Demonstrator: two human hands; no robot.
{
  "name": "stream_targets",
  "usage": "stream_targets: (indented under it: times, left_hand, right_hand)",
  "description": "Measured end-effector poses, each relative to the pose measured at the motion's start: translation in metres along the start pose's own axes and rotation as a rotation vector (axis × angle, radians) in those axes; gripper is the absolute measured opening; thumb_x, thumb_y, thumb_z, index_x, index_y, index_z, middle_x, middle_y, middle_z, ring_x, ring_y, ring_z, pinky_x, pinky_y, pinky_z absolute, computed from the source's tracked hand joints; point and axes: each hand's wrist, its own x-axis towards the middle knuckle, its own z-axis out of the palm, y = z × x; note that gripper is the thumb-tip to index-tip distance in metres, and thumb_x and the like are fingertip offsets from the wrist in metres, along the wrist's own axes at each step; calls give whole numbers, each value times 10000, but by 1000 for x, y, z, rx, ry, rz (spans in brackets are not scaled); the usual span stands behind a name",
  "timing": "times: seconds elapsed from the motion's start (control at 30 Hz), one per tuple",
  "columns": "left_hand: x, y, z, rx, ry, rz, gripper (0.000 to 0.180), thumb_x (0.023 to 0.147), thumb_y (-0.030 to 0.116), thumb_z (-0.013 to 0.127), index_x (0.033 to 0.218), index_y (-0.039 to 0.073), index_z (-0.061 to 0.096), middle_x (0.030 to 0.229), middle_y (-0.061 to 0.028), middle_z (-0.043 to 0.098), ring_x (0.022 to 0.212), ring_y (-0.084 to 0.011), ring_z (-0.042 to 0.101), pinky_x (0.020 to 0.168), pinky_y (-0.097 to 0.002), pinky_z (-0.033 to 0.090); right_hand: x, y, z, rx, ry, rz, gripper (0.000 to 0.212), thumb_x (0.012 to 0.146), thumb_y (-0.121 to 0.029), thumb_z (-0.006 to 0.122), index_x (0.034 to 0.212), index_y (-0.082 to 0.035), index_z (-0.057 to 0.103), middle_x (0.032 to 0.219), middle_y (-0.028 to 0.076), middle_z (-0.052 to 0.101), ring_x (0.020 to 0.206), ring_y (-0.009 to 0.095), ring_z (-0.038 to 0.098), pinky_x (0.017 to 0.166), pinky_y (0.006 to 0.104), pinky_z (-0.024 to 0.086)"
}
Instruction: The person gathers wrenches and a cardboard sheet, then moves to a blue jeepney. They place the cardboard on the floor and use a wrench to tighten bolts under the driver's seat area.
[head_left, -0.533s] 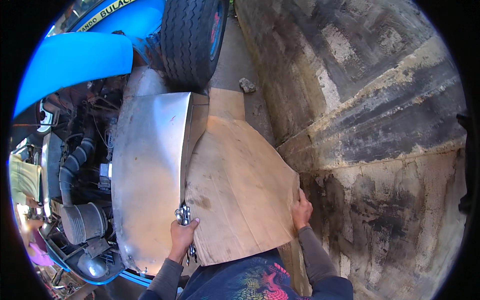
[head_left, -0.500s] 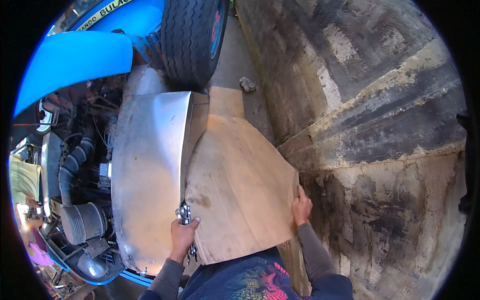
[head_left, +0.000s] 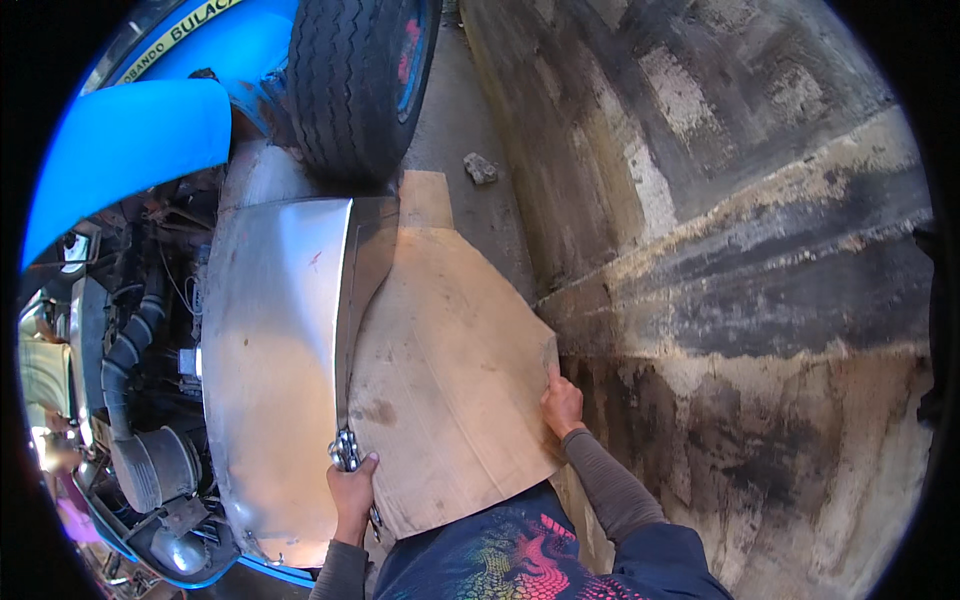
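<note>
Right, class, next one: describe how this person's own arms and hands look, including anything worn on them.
The left hand and right hand are bare, with no gloves. Snug, plain grey-brown sleeves reach down to both wrists. Higher on the right arm, a looser dark navy sleeve lies over the snug one.

A vehicle workshop, by its look: bare engine parts [head_left: 155,468] left of the metal panel [head_left: 270,370], a big tyre [head_left: 345,100] beyond it, tools [head_left: 345,450] at its near right edge.
</note>
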Motion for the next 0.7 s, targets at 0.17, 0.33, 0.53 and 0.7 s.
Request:
stream_targets:
  times: [0.17,0.33,0.53,0.7]
  left_hand:
    - [-3,-5,31,157,186,38,234,811,153,817,783,1,641,708,-20,631,652,-141,558,659,-332,473]
    - [4,-12,95,-186,186,16,215,843,87,781,993,-22,674,931,-59,694,829,-155,627,788,-327,509]
    - [62,-9,181,-277,136,-70,341,829,8,765,1153,-17,659,1088,-75,698,949,-168,650,866,-316,520]
    - [129,-20,251,-182,44,-178,313,798,113,823,1044,-31,693,975,-92,724,849,-156,658,780,-337,527]
  right_hand:
    - [81,-1,-7,48,56,-56,509,788,-12,576,1294,-67,564,787,220,673,729,434,662,670,549,535]
    - [198,-21,-70,112,333,-138,495,809,-13,574,1289,-127,602,846,196,696,760,418,670,686,540,528]
    - [310,-13,-87,122,358,-7,453,846,-69,603,1286,-174,626,923,215,715,828,426,685,742,538,529]
    - [394,-9,-78,148,526,-1,397,871,-93,629,1253,-194,662,957,228,709,871,425,685,765,509,535]
